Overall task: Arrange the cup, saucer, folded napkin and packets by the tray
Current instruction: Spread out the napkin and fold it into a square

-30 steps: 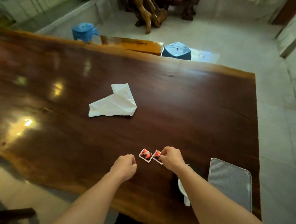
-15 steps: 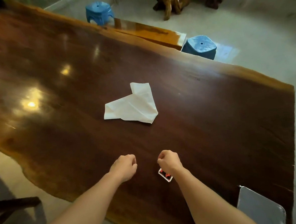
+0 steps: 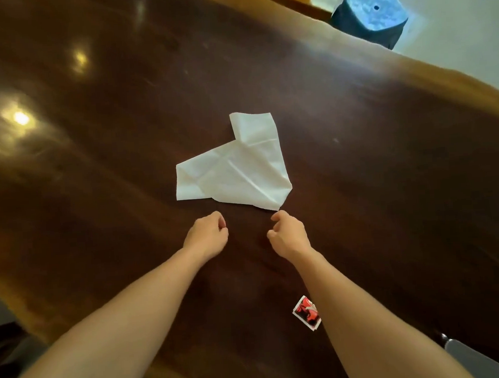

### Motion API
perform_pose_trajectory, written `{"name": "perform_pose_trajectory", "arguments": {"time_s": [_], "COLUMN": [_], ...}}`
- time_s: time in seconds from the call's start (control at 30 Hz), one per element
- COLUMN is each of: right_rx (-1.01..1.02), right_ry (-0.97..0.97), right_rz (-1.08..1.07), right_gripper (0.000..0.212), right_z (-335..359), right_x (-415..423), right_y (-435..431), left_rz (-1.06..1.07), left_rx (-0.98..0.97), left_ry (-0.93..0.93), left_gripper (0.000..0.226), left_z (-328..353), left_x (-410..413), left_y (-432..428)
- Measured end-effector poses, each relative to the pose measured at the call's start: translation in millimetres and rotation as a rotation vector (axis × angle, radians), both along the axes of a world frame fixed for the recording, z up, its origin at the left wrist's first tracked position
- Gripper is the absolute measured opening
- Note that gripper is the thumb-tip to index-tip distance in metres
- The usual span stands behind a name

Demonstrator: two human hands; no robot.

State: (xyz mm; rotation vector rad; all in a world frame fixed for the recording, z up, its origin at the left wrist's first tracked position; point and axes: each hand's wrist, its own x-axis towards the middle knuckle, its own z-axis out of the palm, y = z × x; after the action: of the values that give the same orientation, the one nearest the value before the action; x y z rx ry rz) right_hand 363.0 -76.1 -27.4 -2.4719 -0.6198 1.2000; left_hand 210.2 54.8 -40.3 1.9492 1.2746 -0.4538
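A white paper napkin [image 3: 235, 167] lies loosely folded and crumpled in the middle of the dark wooden table [image 3: 387, 165]. My left hand [image 3: 207, 236] hovers just short of its near edge, fingers curled, holding nothing. My right hand [image 3: 287, 234] is also curled, its fingertips right at the napkin's near right corner. A red and white packet [image 3: 307, 312] lies on the table beside my right forearm, partly hidden by it. A corner of the grey tray [image 3: 471, 356] shows at the bottom right. Cup and saucer are out of view.
A blue plastic stool [image 3: 370, 13] stands on the pale floor beyond the table's far edge. The table's near edge curves along the bottom left.
Both hands have moved forward from the packets to the napkin. The camera has tilted forward, so the packets and tray slid toward the bottom of the view.
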Motion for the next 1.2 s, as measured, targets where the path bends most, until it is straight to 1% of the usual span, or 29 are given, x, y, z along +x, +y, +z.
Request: {"name": "perform_pose_trajectory", "arguments": {"time_s": [0.07,0.13,0.27,0.4,0.47,0.57,0.63,0.73,0.8,0.83,0.9,0.97,1.03,1.1,1.2], "right_rx": [0.002,-0.001,-0.033,-0.044,-0.018,-0.044,-0.059,-0.067,-0.041,-0.017,0.052,0.137,0.204,0.23,0.202], "right_ry": [-0.019,-0.05,-0.083,-0.006,0.071,0.153,0.182,0.206,0.179,0.164,0.14,0.067,-0.031,-0.119,-0.218], "right_rz": [-0.01,-0.047,-0.2,-0.439,-0.515,-0.493,-0.461,-0.43,-0.418,-0.417,-0.41,-0.374,-0.335,-0.3,-0.257], "right_gripper": [0.052,0.055,0.044,0.035,0.035,0.035,0.033,0.032,0.031,0.032,0.037,0.039,0.034,0.028,0.027], "right_z": [-7,-14,-27,-36,-38,-40,-39,-33,-29,-26,-18,-6,8,23,46], "right_x": [5,9,11,13,15,18,20,22,22,21,17,11,5,-2,-10], "right_y": [11,20,29,41,46,47,44,36,28,24,15,6,-4,-18,-43], "left_rz": [0.074,0.173,0.423,0.717,0.798,0.888,0.905,0.778,0.693,0.675,0.687,0.723,0.721,0.705,0.671], "left_rx": [0.005,0.015,-0.006,-0.087,-0.169,-0.412,-0.48,-0.365,-0.306,-0.315,-0.401,-0.53,-0.615,-0.632,-0.614], "left_ry": [-0.022,-0.053,-0.095,-0.222,-0.268,-0.339,-0.366,-0.302,-0.278,-0.287,-0.314,-0.333,-0.349,-0.381,-0.417], "left_gripper": [0.014,0.022,0.031,0.025,0.023,0.017,0.017,0.029,0.038,0.039,0.035,0.031,0.029,0.03,0.036], "left_z": [-12,-22,-33,-34,-34,-34,-32,-28,-21,-16,-4,12,29,47,72], "left_x": [5,9,24,46,54,65,70,78,82,84,88,91,91,88,81], "left_y": [15,28,45,50,49,44,39,28,18,12,-1,-17,-35,-54,-82]}}
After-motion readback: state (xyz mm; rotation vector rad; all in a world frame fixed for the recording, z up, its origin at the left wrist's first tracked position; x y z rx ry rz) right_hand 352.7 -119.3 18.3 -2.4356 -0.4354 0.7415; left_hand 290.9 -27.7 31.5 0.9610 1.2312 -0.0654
